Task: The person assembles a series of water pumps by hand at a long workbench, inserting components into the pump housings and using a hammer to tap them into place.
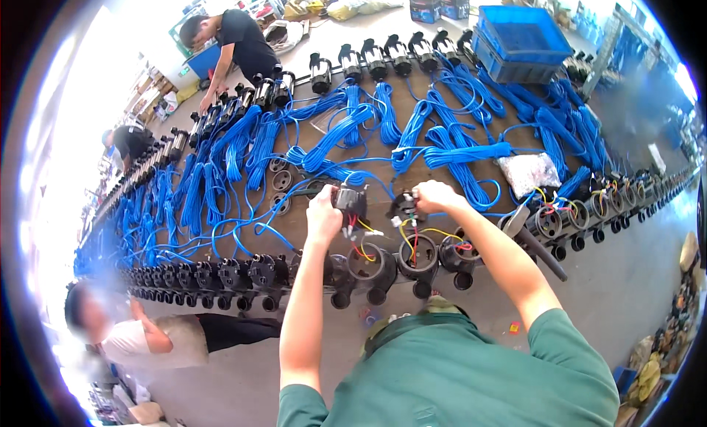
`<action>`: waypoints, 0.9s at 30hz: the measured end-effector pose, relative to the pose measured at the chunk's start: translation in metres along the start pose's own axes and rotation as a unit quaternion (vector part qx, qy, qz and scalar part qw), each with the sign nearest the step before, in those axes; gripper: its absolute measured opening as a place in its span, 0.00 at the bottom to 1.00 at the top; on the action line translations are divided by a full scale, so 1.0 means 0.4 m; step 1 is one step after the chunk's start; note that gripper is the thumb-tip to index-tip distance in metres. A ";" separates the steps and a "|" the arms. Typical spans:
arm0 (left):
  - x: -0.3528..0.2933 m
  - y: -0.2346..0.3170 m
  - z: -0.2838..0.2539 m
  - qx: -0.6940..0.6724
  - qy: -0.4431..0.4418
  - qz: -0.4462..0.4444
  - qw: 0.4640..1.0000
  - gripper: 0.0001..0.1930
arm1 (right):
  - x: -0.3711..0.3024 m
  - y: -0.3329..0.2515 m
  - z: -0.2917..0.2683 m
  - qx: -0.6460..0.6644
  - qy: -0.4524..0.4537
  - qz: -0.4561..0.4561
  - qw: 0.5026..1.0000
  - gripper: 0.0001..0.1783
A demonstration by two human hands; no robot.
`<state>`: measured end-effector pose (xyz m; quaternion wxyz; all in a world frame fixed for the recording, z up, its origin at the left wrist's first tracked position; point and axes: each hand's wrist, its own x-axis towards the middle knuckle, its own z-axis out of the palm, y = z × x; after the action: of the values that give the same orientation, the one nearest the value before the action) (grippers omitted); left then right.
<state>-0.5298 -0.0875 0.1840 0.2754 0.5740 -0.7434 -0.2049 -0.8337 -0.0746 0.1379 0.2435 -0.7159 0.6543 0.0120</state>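
Observation:
My left hand (324, 216) is closed on a round black pump cap (352, 201), with red, yellow and white-tipped wires hanging below it. To its right, my right hand (436, 196) grips another dark cap (404, 204), smaller in view, whose wires also dangle. Beneath the two hands stand open black pump housings along the near bench edge: one housing (366, 263) under the left cap, another housing (417, 254) under the right cap. Coloured wires run up out of both. A third open housing (460, 252) sits beside them with yellow and red wires showing.
Bundles of blue cable (412, 136) cover much of the brown bench (294, 237). Capped housings (234, 274) line the near edge leftward. A mallet-like tool (541, 250) lies right of my hands, near a white plastic bag (529, 173). Blue crates (519, 44) stand at the back; other people work leftward.

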 end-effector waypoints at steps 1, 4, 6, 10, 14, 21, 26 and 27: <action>-0.031 0.021 -0.012 -0.057 0.021 0.001 0.998 0.22 | -0.031 0.013 -0.028 -0.005 0.017 0.024 1.000 0.18; -0.103 0.060 -0.028 -0.095 0.102 0.061 0.988 0.22 | -0.101 -0.041 -0.064 -0.132 0.144 0.053 0.979 0.21; -0.128 0.067 -0.025 -0.083 0.123 0.075 0.986 0.22 | -0.123 -0.134 -0.074 0.025 0.188 -0.028 0.981 0.27; -0.136 0.050 0.018 -0.376 0.029 -0.025 0.926 0.17 | -0.054 -0.240 -0.065 0.497 -0.095 -0.167 0.846 0.38; -0.145 -0.023 0.117 -0.692 -0.066 -0.137 0.706 0.16 | 0.059 -0.251 -0.007 0.669 -0.256 -0.219 0.663 0.33; -0.189 -0.027 0.042 -0.538 -0.206 -0.252 0.778 0.20 | 0.070 -0.201 0.002 0.669 -0.152 -0.027 0.727 0.23; -0.196 -0.032 -0.009 -0.634 -0.278 -0.236 0.682 0.38 | 0.067 -0.204 0.005 0.647 -0.238 -0.141 0.711 0.27; -0.200 -0.049 0.002 -0.601 -0.275 -0.225 0.716 0.38 | 0.066 -0.220 0.000 0.634 -0.233 -0.131 0.725 0.27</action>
<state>-0.5007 -0.0151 0.1572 0.2915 0.3568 -0.3555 -0.8132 -0.7469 -0.0969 0.1582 0.7847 -0.4477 0.3319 -0.2714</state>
